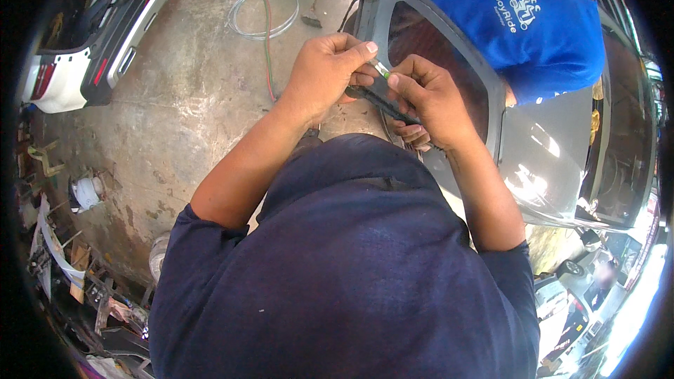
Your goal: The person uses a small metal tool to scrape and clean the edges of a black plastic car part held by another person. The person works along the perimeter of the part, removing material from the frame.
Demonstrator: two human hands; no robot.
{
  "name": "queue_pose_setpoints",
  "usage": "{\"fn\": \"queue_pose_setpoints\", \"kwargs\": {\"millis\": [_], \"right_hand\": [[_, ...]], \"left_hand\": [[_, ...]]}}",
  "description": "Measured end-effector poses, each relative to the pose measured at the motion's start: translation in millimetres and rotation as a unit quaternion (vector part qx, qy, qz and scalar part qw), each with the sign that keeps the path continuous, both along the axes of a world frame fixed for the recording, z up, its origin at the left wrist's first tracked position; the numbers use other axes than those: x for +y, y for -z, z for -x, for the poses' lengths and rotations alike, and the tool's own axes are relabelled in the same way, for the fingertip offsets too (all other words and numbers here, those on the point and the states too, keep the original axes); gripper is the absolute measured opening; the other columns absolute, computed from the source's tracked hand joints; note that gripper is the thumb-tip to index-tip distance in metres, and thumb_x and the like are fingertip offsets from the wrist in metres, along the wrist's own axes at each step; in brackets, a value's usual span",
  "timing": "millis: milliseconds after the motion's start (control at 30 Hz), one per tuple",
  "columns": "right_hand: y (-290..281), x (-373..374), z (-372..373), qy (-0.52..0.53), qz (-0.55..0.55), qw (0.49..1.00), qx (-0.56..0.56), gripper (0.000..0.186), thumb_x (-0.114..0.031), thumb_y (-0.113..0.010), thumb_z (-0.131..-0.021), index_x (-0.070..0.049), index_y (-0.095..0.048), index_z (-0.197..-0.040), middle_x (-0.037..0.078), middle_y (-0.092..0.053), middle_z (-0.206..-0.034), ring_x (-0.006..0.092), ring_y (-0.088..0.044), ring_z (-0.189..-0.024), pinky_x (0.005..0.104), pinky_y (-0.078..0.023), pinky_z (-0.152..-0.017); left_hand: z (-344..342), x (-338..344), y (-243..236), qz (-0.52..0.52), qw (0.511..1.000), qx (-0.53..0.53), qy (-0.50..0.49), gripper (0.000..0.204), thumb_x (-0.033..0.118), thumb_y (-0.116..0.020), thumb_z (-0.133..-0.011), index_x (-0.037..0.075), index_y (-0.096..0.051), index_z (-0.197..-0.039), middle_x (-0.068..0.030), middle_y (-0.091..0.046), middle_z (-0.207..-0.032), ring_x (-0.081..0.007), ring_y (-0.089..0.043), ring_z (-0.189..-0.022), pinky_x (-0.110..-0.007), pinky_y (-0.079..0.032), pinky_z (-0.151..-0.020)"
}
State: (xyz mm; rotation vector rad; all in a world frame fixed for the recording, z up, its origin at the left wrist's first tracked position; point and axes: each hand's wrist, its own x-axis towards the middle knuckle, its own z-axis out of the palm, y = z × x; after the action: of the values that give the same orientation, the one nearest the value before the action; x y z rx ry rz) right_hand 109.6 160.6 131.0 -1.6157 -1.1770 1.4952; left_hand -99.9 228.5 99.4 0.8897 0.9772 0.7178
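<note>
In front of my body both hands meet over a small slim silvery piece with a bright green part (pixel 382 69); I cannot make out its exact kind. My left hand (pixel 324 74) pinches its silvery end between thumb and forefinger. At the green end, the thumb and forefinger of my right hand (pixel 434 95) are closed on it. A black cable-like strip (pixel 385 105) passes just below, between the two hands. Partly hidden behind my right hand stands a grey vehicle panel with a dark window (pixel 398 21).
Close on the right a person in a blue shirt (pixel 484 7) leans over the grey panel. A red-and-green hose (pixel 267 42) and a coil of clear tubing (pixel 239 28) lie on the concrete floor. A white vehicle part (pixel 63 91) stands at far left, scrap (pixel 81 267) at lower left.
</note>
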Motion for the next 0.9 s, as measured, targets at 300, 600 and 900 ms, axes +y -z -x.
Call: {"fn": "queue_pose_setpoints", "kwargs": {"millis": [300, 600, 900], "right_hand": [[6.4, 6.7, 1.7, -0.009, -0.109, 0.989, -0.103, 0.03, -0.006, -0.065, -0.108, -0.008, -0.071, -0.138, 0.003, -0.067, -0.086, 0.0089, -0.058, -0.068, 0.0299, -0.05, -0.065], [13.0, 39.9, -9.6, 0.007, -0.106, 0.974, -0.198, 0.04, -0.008, -0.063, -0.106, -0.012, -0.075, -0.144, 0.011, -0.076, -0.091, 0.0182, -0.072, -0.074, 0.0359, -0.057, -0.074], [50.5, 100.8, -22.6, -0.027, -0.237, 0.872, -0.428, 0.04, -0.015, -0.06, -0.105, -0.017, -0.078, -0.139, 0.026, -0.08, -0.121, 0.0467, -0.076, -0.114, 0.0541, -0.059, -0.102]], "left_hand": [[-4.5, 6.2, -5.2, 0.052, 0.999, -0.002, 0.01, 0.028, 0.025, -0.078, -0.107, -0.001, -0.076, -0.114, -0.0127, -0.08, -0.108, -0.0195, -0.075, -0.1, -0.035, -0.062, -0.09], [0.0, 38.3, 13.2, -0.147, 0.98, 0.135, -0.026, 0.042, 0.027, -0.082, -0.103, -0.003, -0.076, -0.131, -0.0123, -0.081, -0.113, -0.0188, -0.076, -0.104, -0.033, -0.06, -0.091], [-29.1, 73.8, 52.9, -0.058, 0.998, 0.04, 0.002, 0.046, 0.025, -0.075, -0.103, -0.01, -0.074, -0.133, -0.014, -0.081, -0.103, -0.0215, -0.074, -0.09, -0.038, -0.058, -0.08]]}}
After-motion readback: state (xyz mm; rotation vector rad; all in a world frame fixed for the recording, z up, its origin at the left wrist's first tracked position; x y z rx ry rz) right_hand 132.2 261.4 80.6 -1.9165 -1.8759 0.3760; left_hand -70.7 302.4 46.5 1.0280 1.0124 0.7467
